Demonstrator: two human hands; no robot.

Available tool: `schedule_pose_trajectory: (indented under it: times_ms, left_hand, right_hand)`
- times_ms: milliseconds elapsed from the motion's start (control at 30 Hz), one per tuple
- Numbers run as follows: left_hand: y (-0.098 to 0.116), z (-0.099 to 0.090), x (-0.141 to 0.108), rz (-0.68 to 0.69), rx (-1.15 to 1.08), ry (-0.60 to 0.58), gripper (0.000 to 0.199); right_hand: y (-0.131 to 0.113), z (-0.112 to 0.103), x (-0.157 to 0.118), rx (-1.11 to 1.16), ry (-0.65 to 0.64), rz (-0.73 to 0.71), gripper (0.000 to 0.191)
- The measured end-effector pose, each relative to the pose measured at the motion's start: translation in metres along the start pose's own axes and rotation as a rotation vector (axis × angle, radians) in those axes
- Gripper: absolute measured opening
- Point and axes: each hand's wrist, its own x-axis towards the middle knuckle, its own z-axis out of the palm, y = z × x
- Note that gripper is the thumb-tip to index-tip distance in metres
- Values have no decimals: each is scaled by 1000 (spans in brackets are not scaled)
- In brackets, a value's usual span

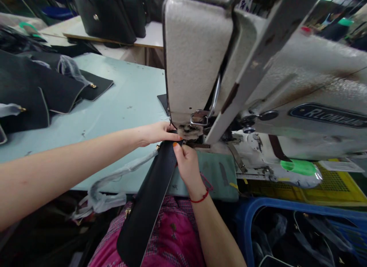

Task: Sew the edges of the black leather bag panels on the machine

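Note:
A long black leather bag panel (pixel 149 194) runs from my lap up to the sewing machine (pixel 197 60), its far end under the machine head. My left hand (pixel 160 134) lies on the panel's far left edge, thumb pressed on top near the needle area. On the right edge, my right hand (pixel 186 160) pinches the panel between thumb and curled fingers. A bag handle (pixel 114 179) wrapped in clear plastic hangs off the panel's left side, joined by gold-coloured metal fittings. The needle and presser foot are mostly hidden behind the machine head and my fingers.
Several black panels (pixel 57 79) with wrapped handles lie on the pale green table (pixel 129 91) at left. Finished black bags (pixel 106 14) stand behind. At lower right, a blue basket (pixel 248 225) holds more black pieces, beside a yellow crate (pixel 344 186).

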Motion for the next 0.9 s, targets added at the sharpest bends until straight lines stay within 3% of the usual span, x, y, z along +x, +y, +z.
schedule_pose_trajectory:
  times_ms: [267, 433, 533, 667, 733, 800, 900]
  left_hand:
    - [-3, 21, -12, -41, -137, 175, 51]
    - [-6, 16, -12, -51, -127, 131, 47]
    - [-30, -3, -12, -30, -41, 140, 43]
    - [-83, -20, -32, 89, 223, 389, 51]
    - [-106, -13, -50, 93, 348, 383, 57]
    - [-120, 4, -68, 51, 315, 292, 68]
    - [-119, 38, -83, 44, 156, 242, 85]
  right_hand:
    - [1, -22, 1, 24, -174, 64, 45]
    - [-1, -29, -2, 42, -203, 92, 46]
    - [-4, -31, -8, 35, -203, 106, 47]
    - [-9, -35, -21, 24, -213, 127, 48]
    - [-10, -37, -31, 28, -225, 137, 48]
    - [-10, -38, -43, 17, -241, 160, 48]
    - [-13, -43, -63, -11, -308, 208, 50]
